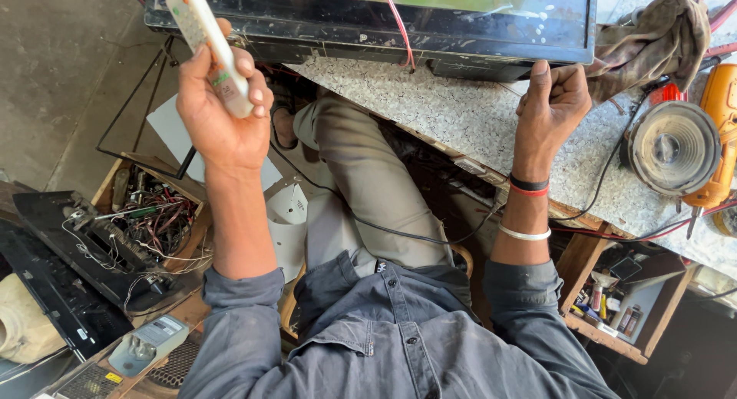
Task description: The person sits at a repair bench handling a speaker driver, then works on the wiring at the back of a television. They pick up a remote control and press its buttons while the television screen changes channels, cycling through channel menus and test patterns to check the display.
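1. speckled stone bench [461, 115] carries a flat television [368, 15].
2. left hand [219, 100] grasps a white remote [207, 38], tip toward the screen.
3. right hand [553, 100], fingers curled, steadies the television's lower edge.

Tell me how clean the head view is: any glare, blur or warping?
Head view: even daylight, soft shadows; the white remote in the left hand looks sharp; faint sheen on the black television frame by the right hand; wide-lens bending toward the edges; the workbench stays crisp.
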Demonstrator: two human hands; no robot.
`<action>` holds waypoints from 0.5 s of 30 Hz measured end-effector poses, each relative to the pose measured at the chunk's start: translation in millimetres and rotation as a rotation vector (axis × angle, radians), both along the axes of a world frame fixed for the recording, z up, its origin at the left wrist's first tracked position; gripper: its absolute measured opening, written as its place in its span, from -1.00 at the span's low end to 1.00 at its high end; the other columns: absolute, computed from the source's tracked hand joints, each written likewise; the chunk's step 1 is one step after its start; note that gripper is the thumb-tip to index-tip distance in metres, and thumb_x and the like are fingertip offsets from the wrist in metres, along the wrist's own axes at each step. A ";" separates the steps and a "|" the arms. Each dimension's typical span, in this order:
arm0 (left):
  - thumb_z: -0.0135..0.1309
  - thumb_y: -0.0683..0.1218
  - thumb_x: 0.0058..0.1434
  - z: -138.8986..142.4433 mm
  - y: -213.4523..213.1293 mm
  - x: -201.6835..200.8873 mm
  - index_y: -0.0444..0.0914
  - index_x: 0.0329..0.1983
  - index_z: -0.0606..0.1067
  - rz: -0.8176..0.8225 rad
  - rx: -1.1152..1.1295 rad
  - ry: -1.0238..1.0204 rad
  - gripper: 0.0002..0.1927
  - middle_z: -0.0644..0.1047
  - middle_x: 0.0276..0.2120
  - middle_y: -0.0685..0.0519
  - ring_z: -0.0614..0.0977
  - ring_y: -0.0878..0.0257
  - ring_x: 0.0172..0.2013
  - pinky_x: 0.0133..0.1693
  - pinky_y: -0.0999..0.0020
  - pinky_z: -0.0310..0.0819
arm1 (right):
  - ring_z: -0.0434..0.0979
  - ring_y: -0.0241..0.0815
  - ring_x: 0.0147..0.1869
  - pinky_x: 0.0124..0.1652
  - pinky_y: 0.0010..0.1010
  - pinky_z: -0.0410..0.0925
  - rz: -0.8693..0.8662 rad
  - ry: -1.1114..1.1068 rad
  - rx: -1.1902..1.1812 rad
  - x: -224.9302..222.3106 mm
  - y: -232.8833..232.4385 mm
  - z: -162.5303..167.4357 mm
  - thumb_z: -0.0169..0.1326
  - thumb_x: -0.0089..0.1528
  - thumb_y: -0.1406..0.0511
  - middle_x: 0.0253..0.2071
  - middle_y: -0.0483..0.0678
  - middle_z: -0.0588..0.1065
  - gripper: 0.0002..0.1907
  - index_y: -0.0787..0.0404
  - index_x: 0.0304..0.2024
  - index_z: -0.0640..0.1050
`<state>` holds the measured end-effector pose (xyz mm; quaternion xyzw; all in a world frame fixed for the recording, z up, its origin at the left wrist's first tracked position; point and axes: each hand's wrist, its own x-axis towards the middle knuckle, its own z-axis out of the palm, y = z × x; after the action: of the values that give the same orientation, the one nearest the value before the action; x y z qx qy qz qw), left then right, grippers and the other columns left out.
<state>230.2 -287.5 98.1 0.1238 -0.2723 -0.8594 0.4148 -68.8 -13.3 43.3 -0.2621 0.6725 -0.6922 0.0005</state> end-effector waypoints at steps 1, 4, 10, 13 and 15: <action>-0.11 -0.02 0.55 0.1 -0.3 -1.9 -0.33 0.22 0.43 -0.002 0.001 -0.001 -0.66 0.52 -0.37 -0.05 0.51 0.22 -0.56 -0.54 0.41 0.35 | 0.26 -0.43 -0.55 -0.52 -0.55 0.13 -0.004 0.003 0.004 -0.1 -0.2 0.2 0.17 0.51 0.22 -0.55 -0.19 0.32 -0.60 0.18 -0.34 0.31; -0.11 -0.02 0.53 0.4 -1.0 -7.3 -0.32 0.20 0.43 -0.011 0.022 0.002 -0.66 0.52 -0.38 -0.05 0.52 0.21 -0.56 -0.56 0.41 0.34 | 0.26 -0.44 -0.55 -0.52 -0.56 0.12 -0.010 0.012 0.016 0.0 -0.7 0.5 0.17 0.50 0.22 -0.56 -0.19 0.32 -0.60 0.18 -0.34 0.31; -0.11 -0.01 0.50 -0.9 -3.2 -13.7 -0.31 0.17 0.43 -0.028 0.063 -0.002 -0.66 0.52 -0.33 -0.05 0.52 0.21 -0.55 -0.57 0.41 0.33 | 0.28 -0.44 -0.55 -0.53 -0.56 0.12 -0.004 0.028 0.025 -0.5 0.1 0.3 0.17 0.50 0.21 -0.56 -0.18 0.34 -0.60 0.18 -0.34 0.32; -0.10 -0.01 0.51 -2.6 -3.6 -12.6 -0.32 0.18 0.43 -0.018 0.059 -0.007 -0.66 0.52 -0.32 -0.05 0.52 0.21 -0.55 -0.56 0.41 0.32 | 0.28 -0.44 -0.56 -0.53 -0.56 0.13 -0.010 0.023 0.025 -0.5 0.0 -1.0 0.17 0.50 0.21 -0.56 -0.19 0.33 -0.60 0.17 -0.35 0.32; -0.10 -0.01 0.51 -3.8 -3.4 -11.2 -0.32 0.19 0.43 -0.003 0.057 -0.013 -0.65 0.52 -0.32 -0.05 0.52 0.21 -0.55 -0.56 0.41 0.32 | 0.27 -0.44 -0.57 -0.54 -0.56 0.13 -0.017 0.034 0.033 -1.6 -0.5 -1.6 0.17 0.50 0.21 -0.57 -0.19 0.33 -0.60 0.17 -0.35 0.31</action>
<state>219.0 -291.0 94.3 0.1408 -0.2506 -0.8665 0.4080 -70.3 -13.8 41.6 -0.2680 0.6858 -0.6765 -0.0123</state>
